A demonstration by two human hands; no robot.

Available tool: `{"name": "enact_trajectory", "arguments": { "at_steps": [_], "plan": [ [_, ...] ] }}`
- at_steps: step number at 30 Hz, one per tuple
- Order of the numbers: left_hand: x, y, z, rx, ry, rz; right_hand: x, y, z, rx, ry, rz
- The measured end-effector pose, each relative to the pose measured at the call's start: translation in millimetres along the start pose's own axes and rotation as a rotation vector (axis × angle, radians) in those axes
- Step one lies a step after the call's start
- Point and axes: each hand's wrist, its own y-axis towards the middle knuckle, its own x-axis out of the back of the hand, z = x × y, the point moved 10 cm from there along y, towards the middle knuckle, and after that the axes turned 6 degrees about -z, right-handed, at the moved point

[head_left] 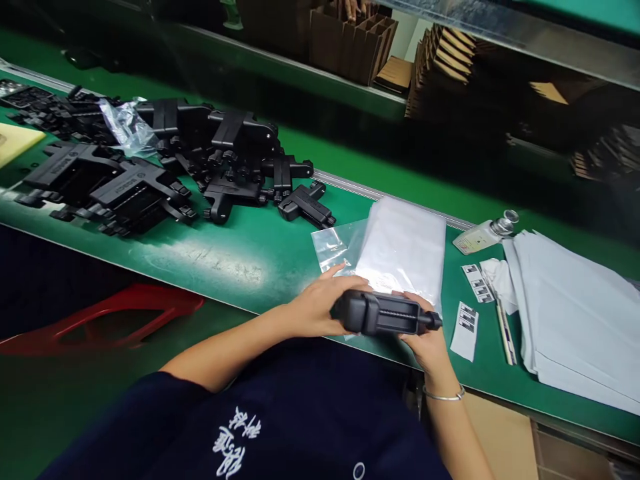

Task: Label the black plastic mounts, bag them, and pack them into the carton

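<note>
A black plastic part [385, 313] is held between both hands at the near edge of the green bench [250, 257]. My left hand [320, 303] grips its left end, index finger stretched toward a small clear bag [333, 247]. My right hand [425, 337], with a bracelet on the wrist, holds the right end from below. A stack of clear plastic bags [405, 247] lies just beyond the part.
A heap of similar black plastic parts [150, 167] covers the bench at left, with a crumpled clear bag [127, 127] among them. Label strips [470, 323], a small bottle [483, 233] and white sheets [575, 307] lie at right. Cardboard boxes [350, 40] stand behind.
</note>
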Motion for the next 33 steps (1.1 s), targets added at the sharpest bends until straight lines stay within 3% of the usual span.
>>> {"name": "enact_trajectory", "arguments": {
  "at_steps": [4,7,11,15,21,23,28,33],
  "plan": [
    [19.0,-2.2,38.4,0.270,-0.337,-0.246,6.7,-6.7,38.2,0.201,-0.208,-0.076],
    [15.9,-5.3,54.7,0.374,-0.470,-0.294,3.7,-8.9,57.7,0.341,-0.396,-0.095],
    [23.2,-9.1,45.8,0.291,-0.288,-0.325,9.5,-1.3,43.8,0.166,-0.338,-0.136],
    [26.3,-8.4,31.9,0.182,-0.089,-0.297,6.0,1.9,23.3,-0.037,-0.159,-0.074],
    [20.3,-7.2,53.9,0.322,-0.254,-0.314,9.5,0.8,44.3,0.173,-0.328,-0.088],
    [19.3,-7.7,52.6,0.310,-0.247,-0.297,10.1,0.9,47.7,0.205,-0.363,-0.084],
    [23.7,-7.9,35.6,0.213,-0.079,-0.290,13.9,4.8,35.4,0.054,-0.326,-0.067],
    [19.0,-7.6,50.9,0.318,-0.223,-0.356,12.4,4.5,16.7,-0.092,-0.137,-0.037]
  ]
}}
